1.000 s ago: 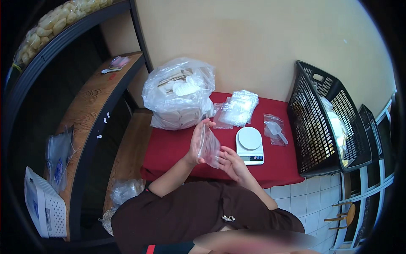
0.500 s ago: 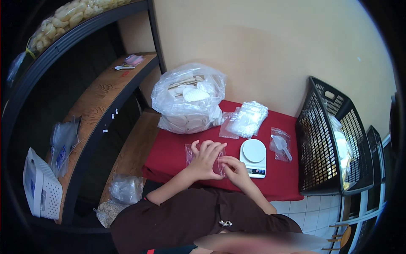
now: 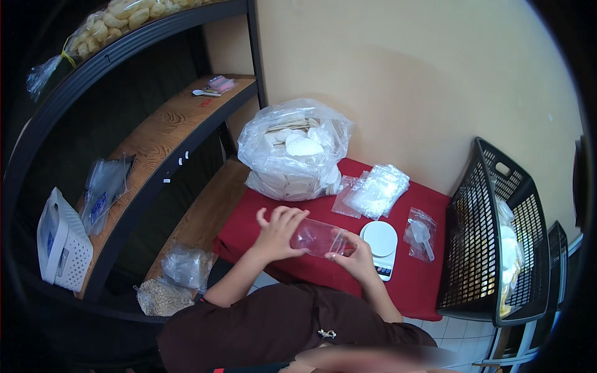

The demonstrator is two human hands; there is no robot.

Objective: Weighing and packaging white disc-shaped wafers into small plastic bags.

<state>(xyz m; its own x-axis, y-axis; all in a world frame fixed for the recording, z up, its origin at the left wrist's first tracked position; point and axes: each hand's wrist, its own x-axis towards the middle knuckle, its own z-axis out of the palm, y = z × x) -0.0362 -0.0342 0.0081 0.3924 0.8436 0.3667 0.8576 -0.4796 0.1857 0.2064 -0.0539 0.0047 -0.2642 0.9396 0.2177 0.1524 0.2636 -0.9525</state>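
Clear plastic bag point(image 3: 320, 239): L end partly hidden by L hand point(image 3: 275, 235). Digital scale point(image 3: 379, 239) partly blocked by R hand point(image 3: 356, 257); btn labels point(image 3: 384, 271) too small. Snack bag point(image 3: 121, 20) cut off, top edge.

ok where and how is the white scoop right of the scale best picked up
Probably by the tail end of its handle, from the near side, with the right hand. The white scoop lies with its slim handle slanting toward the person and its wide bowl farther off. A clear bag is around or under it; I can't tell which.
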